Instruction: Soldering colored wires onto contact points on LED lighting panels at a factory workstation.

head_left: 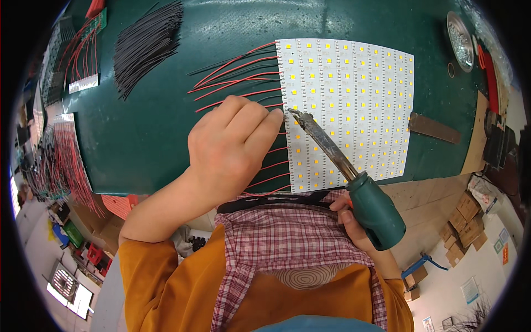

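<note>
A white LED board panel [365,83] with rows of yellow chips lies on the green work surface. Red and black wires [238,83] run out from the solder pads along its left edge. My left hand [235,141] is closed in a pinch beside that edge, fingertips close to the pads; what they pinch is hidden behind the fingers. My right hand [354,221] grips a soldering iron [379,213] by its green handle, and the hand is partly covered by it. The iron's dark tip is over the pads, just right of my left fingertips.
A bundle of black wires [149,44] lies at the far left. Wired board strips [84,84] and a heap of red-wired ones [74,160] are along the left side. At right sit a metal bar [435,128], a round metal dish [460,41] and a small ring [451,69].
</note>
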`<state>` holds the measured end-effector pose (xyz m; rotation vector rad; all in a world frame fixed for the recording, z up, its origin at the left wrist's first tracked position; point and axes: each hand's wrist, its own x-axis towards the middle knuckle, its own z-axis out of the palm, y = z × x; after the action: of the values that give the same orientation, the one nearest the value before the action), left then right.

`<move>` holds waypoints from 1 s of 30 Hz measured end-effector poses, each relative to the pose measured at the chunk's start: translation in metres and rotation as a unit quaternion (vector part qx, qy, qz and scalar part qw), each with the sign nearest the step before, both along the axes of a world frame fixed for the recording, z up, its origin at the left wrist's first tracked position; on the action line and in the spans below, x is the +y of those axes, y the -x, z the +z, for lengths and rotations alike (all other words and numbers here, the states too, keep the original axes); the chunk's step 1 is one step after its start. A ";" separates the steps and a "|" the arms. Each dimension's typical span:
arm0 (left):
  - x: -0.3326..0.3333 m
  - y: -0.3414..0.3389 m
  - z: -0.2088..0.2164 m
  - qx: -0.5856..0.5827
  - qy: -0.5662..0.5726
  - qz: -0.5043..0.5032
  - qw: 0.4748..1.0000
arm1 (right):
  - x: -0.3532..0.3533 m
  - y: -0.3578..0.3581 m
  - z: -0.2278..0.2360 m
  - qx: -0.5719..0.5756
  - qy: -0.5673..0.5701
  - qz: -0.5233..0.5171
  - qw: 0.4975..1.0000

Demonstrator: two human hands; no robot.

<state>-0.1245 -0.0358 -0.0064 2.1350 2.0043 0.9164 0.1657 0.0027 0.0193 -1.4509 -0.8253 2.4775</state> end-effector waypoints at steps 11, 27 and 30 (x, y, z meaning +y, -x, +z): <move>-0.001 -0.003 -0.005 0.051 -0.019 0.009 0.998 | 0.004 0.003 0.000 -0.079 -0.468 0.333 0.815; 0.001 -0.005 -0.001 0.056 0.015 0.038 0.998 | -0.002 0.000 -0.001 -0.062 -0.315 0.188 0.928; -0.003 -0.004 -0.001 0.032 -0.005 0.042 0.999 | 0.000 -0.007 -0.005 0.082 0.236 -0.154 0.956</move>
<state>-0.1205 -0.0385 -0.0073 2.1269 2.1379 0.8805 0.1725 0.0023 0.0146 -1.3400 0.0379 2.5985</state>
